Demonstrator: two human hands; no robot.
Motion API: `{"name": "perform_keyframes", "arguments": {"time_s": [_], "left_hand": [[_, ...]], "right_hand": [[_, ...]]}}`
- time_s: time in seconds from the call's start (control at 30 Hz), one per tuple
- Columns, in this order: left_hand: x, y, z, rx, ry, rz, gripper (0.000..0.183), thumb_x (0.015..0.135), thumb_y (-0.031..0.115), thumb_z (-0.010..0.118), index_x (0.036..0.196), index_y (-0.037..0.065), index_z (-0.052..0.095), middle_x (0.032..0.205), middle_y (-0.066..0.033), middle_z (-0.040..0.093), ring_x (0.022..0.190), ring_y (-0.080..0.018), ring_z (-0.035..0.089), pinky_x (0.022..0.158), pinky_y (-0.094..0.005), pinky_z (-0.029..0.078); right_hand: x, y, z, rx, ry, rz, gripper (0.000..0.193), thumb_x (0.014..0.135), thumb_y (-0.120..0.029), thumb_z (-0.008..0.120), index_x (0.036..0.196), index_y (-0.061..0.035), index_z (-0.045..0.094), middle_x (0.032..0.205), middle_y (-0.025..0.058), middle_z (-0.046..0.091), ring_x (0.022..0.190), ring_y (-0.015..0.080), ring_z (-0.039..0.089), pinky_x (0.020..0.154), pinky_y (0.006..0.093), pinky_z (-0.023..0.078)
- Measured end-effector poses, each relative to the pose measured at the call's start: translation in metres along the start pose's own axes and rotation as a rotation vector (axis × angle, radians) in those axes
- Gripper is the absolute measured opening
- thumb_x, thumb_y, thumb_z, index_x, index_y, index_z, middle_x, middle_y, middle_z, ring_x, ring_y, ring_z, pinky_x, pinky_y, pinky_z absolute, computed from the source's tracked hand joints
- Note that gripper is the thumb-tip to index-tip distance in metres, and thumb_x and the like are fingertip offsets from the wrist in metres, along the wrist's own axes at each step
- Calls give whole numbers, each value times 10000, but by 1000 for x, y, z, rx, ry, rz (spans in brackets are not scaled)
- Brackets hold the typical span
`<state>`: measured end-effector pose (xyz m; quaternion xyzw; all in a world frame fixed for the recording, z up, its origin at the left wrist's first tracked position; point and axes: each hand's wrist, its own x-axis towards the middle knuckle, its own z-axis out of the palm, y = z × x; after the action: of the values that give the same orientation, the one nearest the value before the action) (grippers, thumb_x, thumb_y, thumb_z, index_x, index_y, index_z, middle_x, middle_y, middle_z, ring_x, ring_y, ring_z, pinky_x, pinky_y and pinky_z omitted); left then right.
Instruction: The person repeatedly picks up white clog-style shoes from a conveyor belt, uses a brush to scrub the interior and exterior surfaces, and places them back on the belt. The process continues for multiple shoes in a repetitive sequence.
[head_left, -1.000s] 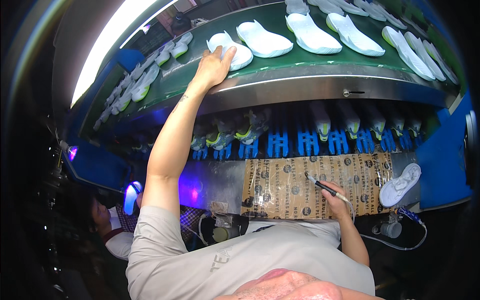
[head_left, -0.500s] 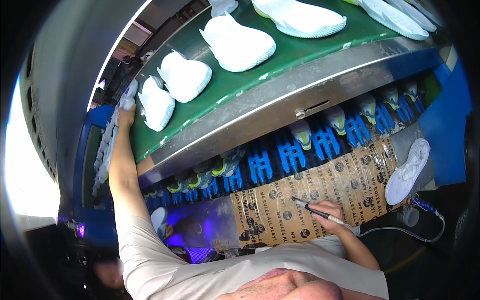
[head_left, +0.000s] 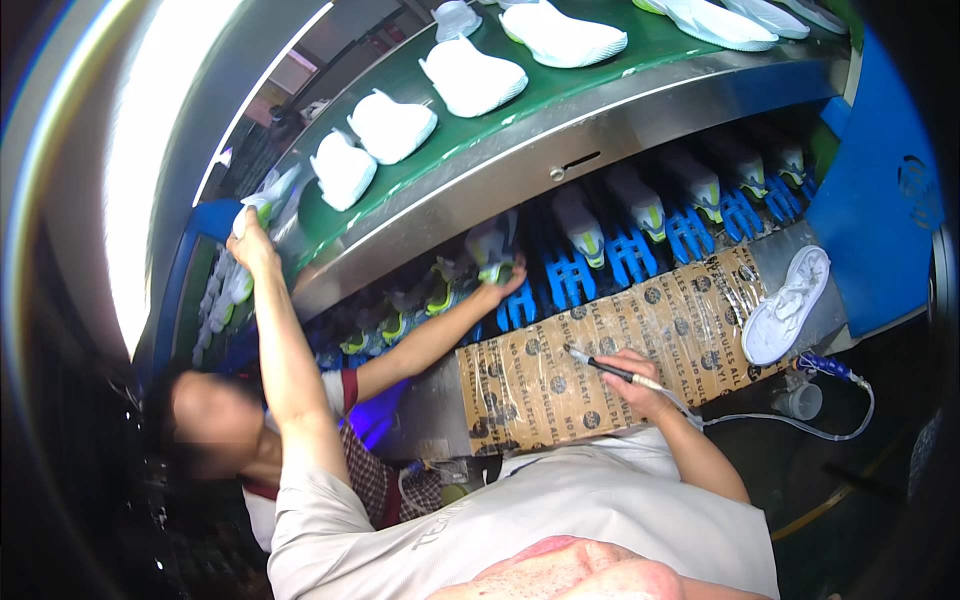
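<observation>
At the far left, by the end of the green belt, my left hand (head_left: 254, 243) is closed on a white shoe sole (head_left: 280, 190) with a green patch. Just below that hand, more white soles (head_left: 215, 290) stand in a row. My right hand (head_left: 636, 384) grips a glue brush (head_left: 612, 371) with a black handle. A thin pale hose runs from the brush's rear end. Its tip hovers over or touches the cardboard-covered ledge (head_left: 540, 385); I cannot tell which.
White soles (head_left: 475, 78) line the green belt (head_left: 455, 135) above a metal rail. Below, shoe uppers (head_left: 583, 228) sit on blue holders (head_left: 570, 282). A white laced shoe (head_left: 788, 305) lies right. A co-worker's arm (head_left: 430, 340) reaches in from the left to an upper.
My left hand has lifted a sole at the far left. A co-worker has leaned in, one hand now at an upper. My right hand keeps its grip on the brush. The view has shifted.
</observation>
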<state>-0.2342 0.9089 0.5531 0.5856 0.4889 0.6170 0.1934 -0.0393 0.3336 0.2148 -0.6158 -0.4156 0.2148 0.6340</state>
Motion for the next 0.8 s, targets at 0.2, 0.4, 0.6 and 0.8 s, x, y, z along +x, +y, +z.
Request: {"name": "perform_keyframes", "arguments": {"time_s": [0.2,0.4,0.6,0.8], "left_hand": [[-103,29,-58,-888,-42,-338,655,863,543,564,1266,32,498,1329,-238,494,1192,-400,548,1008,-624,434],[-192,54,-83,-1123,-201,-191,587,944,484,324,1139,19,625,1034,-143,693,941,-310,675,872,-469,559],[-383,49,-95,-1026,-913,-815,890,990,674,36,1211,15,593,1057,-166,665,917,-304,658,807,-430,571],[-482,6,-126,-887,-1209,-1225,908,974,717,26,1380,55,498,1159,-203,670,1022,-342,697,886,-475,594]], "right_hand": [[-1,0,0,208,56,152,297,872,-65,716,1167,-29,721,970,67,720,831,147,652,761,267,526],[-7,-10,-9,528,194,297,261,934,-92,654,1178,-3,687,880,31,668,758,83,585,692,213,477],[-10,-67,-22,946,241,343,316,948,-113,649,1223,41,626,834,30,613,718,75,523,659,206,440],[-7,-116,-3,771,52,351,255,928,-91,661,1156,21,687,884,30,668,729,67,554,662,203,437]]}}
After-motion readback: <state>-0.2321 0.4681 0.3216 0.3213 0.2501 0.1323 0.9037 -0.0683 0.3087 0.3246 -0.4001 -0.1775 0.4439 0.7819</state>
